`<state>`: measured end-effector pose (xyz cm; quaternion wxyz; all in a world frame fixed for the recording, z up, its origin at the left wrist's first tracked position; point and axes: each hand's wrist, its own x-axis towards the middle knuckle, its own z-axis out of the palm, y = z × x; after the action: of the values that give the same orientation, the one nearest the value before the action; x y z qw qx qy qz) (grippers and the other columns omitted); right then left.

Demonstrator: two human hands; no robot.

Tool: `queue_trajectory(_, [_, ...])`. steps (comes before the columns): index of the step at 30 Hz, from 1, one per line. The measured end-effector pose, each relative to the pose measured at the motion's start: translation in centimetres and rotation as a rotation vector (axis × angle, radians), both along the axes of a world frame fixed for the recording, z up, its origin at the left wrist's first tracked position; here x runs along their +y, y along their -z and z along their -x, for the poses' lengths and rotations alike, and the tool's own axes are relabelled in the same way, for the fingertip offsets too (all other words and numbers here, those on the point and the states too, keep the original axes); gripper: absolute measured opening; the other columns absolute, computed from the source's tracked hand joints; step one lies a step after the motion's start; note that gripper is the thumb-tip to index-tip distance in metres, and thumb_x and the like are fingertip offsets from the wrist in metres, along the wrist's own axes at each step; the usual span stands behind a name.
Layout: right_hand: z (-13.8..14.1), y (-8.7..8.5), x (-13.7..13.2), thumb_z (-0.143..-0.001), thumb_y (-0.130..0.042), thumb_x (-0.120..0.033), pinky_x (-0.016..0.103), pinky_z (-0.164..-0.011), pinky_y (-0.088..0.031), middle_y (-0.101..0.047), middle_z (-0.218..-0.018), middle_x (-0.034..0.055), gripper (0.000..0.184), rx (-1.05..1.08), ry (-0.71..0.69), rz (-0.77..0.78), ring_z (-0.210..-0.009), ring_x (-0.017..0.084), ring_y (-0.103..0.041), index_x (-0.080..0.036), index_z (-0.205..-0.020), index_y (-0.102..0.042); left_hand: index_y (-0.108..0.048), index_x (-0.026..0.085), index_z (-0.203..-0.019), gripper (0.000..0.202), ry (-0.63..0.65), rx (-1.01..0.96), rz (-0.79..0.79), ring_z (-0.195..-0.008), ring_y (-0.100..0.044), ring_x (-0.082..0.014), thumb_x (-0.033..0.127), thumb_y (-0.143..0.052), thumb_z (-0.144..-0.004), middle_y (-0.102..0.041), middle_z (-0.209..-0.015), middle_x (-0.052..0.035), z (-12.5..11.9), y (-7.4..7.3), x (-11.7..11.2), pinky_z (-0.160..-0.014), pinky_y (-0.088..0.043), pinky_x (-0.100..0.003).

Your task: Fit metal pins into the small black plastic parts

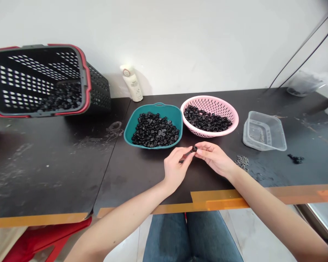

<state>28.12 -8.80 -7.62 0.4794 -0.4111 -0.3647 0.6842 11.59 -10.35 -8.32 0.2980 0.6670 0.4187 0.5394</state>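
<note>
Left hand (176,167) and right hand (215,159) are pinching a small black part (194,149), possibly ring-shaped, in nearly closed grips; the part is being held just before the teal basin (131,124) and pink basket (220,105).

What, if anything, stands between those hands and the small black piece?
Nothing visible: the left hand and right hand both pinch the small black piece. The teal basin and pink colander sit beyond it.

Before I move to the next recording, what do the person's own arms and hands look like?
The left hand and right hand are bare, with no gloves, rings or watch visible. No sleeves show on either forearm. Blue jeans show below.
</note>
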Motion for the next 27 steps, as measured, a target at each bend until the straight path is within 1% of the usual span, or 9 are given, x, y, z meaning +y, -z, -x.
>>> queue_trajectory(3, [-0.01, 0.02, 0.02, -0.062, -0.082, -0.024, 0.031, -0.082, -0.052, -0.069, -0.080, -0.0005, 0.028, -0.017, 0.015, -0.021, -0.075, 0.013, -0.065, -0.023, -0.088, -0.071, -0.068, 0.023, -0.104, 0.022, -0.004, -0.013, -0.027, -0.084, -0.064, -0.0133, 0.024, -0.061, -0.084, -0.066, -0.097, -0.0041, 0.02, 0.02, 0.03, -0.070, -0.058, -0.024])
queue_trajectory(6, [0.06, -0.13, -0.03, -0.062, -0.082, -0.023, 0.031, -0.082, -0.052, -0.070, -0.083, 0.0003, 0.028, -0.031, 0.024, -0.051, -0.077, 0.014, -0.065, -0.023, -0.088, -0.071, -0.068, 0.024, -0.104, 0.023, -0.007, -0.022, -0.045, -0.084, -0.064, -0.0128, 0.022, -0.062, -0.083, -0.066, -0.097, -0.0036, 0.04, 0.01, 0.02, -0.070, -0.058, -0.023])
queue_trajectory(9, [0.15, -0.39, -0.16, -0.062, -0.082, -0.024, 0.033, -0.082, -0.052, -0.072, -0.085, 0.0013, 0.029, -0.065, 0.038, -0.083, -0.078, 0.015, -0.066, -0.023, -0.088, -0.070, -0.068, 0.025, -0.105, 0.023, -0.015, -0.020, -0.050, -0.084, -0.064, -0.0126, 0.021, -0.063, -0.083, -0.066, -0.096, -0.0035, 0.05, 0.01, 0.01, -0.068, -0.058, -0.023])
queue_trajectory(16, [0.24, -0.54, -0.57, -0.069, -0.077, -0.031, 0.035, -0.080, -0.052, -0.073, -0.084, 0.0034, 0.026, -0.100, -0.016, -0.117, -0.076, 0.017, -0.067, -0.023, -0.094, -0.072, -0.070, 0.023, -0.097, 0.020, -0.064, -0.012, -0.088, -0.069, -0.061, -0.0097, 0.022, -0.069, -0.077, -0.065, -0.088, -0.0020, 0.19, 0.10, 0.32, -0.059, -0.055, -0.021])
queue_trajectory(21, [0.43, -0.65, -0.71, -0.066, -0.079, -0.025, 0.034, -0.083, -0.051, -0.072, -0.090, 0.0033, 0.029, -0.054, -0.066, -0.076, -0.080, 0.016, -0.067, -0.022, -0.093, -0.071, -0.069, 0.022, -0.093, 0.015, -0.058, 0.057, -0.122, -0.070, -0.061, -0.0109, 0.025, -0.067, -0.079, -0.064, -0.085, -0.0026, 0.45, 0.29, 0.47, -0.057, -0.054, -0.021])
queue_trajectory(24, [0.62, -0.80, -0.68, -0.064, -0.080, -0.025, 0.032, -0.081, -0.052, -0.071, -0.086, 0.0017, 0.027, -0.018, -0.082, -0.021, -0.079, 0.015, -0.066, -0.022, -0.090, -0.071, -0.070, 0.021, -0.092, 0.014, -0.055, 0.143, -0.154, -0.070, -0.061, -0.0112, 0.026, -0.066, -0.080, -0.065, -0.085, -0.0032, 0.56, 0.32, 0.53, -0.058, -0.053, -0.021])
queue_trajectory(27, [0.67, -0.84, -0.59, -0.067, -0.078, -0.027, 0.032, -0.080, -0.053, -0.071, -0.083, 0.0008, 0.021, 0.025, -0.087, 0.023, -0.077, 0.014, -0.066, -0.022, -0.087, -0.071, -0.070, 0.022, -0.093, 0.016, -0.062, 0.196, -0.174, -0.067, -0.060, -0.0104, 0.028, -0.066, -0.080, -0.064, -0.085, -0.0029, 0.54, 0.16, 0.64, -0.059, -0.052, -0.021])
